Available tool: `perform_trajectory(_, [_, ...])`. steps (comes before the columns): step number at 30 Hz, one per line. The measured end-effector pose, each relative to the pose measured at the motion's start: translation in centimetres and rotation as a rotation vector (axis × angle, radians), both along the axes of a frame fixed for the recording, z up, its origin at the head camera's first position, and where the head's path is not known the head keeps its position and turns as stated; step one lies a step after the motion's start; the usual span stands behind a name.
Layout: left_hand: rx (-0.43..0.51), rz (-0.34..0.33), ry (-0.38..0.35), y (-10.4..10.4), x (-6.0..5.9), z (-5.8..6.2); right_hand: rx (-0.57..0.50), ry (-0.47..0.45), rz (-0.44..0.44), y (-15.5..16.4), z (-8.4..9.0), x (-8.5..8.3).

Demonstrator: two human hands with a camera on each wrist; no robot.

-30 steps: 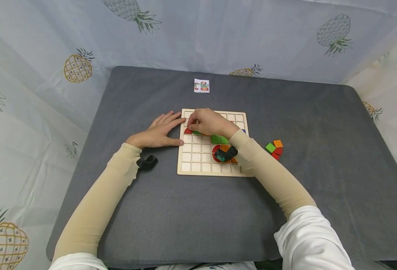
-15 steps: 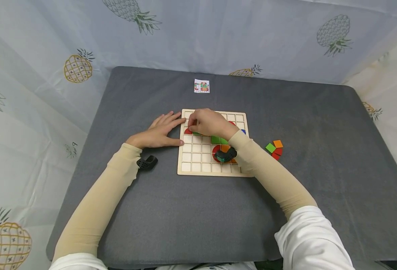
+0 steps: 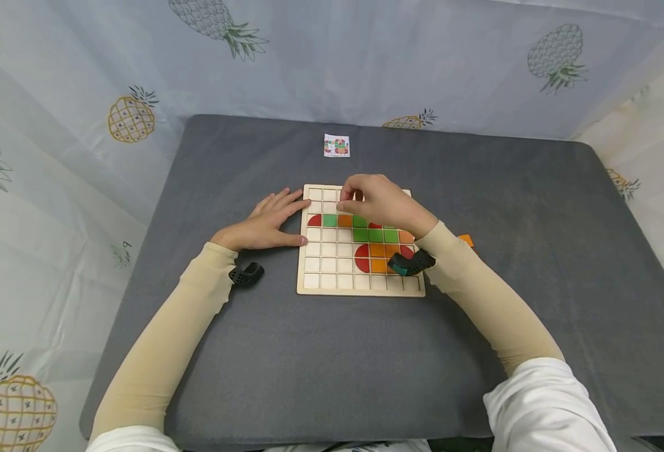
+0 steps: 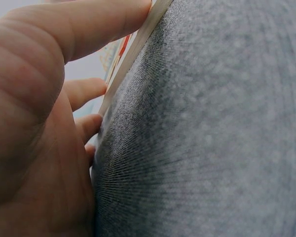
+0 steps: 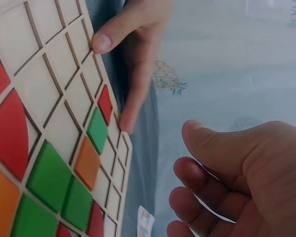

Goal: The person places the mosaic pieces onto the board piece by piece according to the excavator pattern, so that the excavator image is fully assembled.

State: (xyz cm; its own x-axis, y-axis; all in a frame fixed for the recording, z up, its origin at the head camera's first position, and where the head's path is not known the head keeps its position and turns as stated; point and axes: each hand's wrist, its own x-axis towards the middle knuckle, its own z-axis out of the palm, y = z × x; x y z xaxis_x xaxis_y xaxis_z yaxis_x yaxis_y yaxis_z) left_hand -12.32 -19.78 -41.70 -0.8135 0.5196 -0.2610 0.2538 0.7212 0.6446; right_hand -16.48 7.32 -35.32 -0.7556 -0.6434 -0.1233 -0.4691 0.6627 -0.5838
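Head view: a person sits at a grey table (image 3: 309,351) with a wooden grid board (image 3: 332,276) in front of them, both forearms in beige sleeves.

Left hand: the left hand (image 3: 264,223) lies flat on the table at the board's 9 o'clock edge, fingers straight, index fingertip and thumb touching the rim. It holds nothing; the left wrist view shows the same, fingers against the wooden edge.

Right hand: the right hand (image 3: 380,204) hovers above the board's upper middle, fingers loosely curled toward the thumb. The right wrist view shows the curled fingers (image 5: 197,202) and thumb with no piece visible between them, so the hand appears empty.

Board contents: a red piece (image 3: 314,220), a green tile (image 3: 329,220) and an orange tile (image 3: 344,220) sit in a row left to right. Further green, orange and red pieces fill cells toward 4 o'clock from them.

Key relation: the row of three pieces lies at about 8 o'clock from the right hand's fingertips, just below them, with its long axis running 9 to 3 o'clock. The left hand is nearer to the red piece; the right hand is nearer to the orange tile.

Loose pieces: an orange piece (image 3: 467,239) shows on the table at the board's 3 o'clock, mostly hidden behind the right forearm.

Other things: a small pattern card (image 3: 336,145) lies at 12 o'clock, well apart from the board. Pineapple-print curtains (image 3: 83,94) surround the table.
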Motion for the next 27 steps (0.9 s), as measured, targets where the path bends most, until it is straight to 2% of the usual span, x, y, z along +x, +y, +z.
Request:
perform_trajectory(9, [0.005,-0.001,0.01,0.2,0.1,-0.1,0.007,0.001,-0.041,4.2,2.1,1.9])
perform_trajectory(17, [0.002,-0.004,0.012,0.1,0.0,-0.2,0.064,0.045,-0.163,8.5,2.9,2.6])
perform_trajectory(22, [0.0,0.002,0.014,0.1,0.1,-0.2,0.109,0.029,-0.239,11.2,3.6,2.9])
perform_trajectory(27, [-0.005,0.005,0.008,0.0,0.2,0.0,0.14,0.015,-0.281,13.5,3.5,3.1])
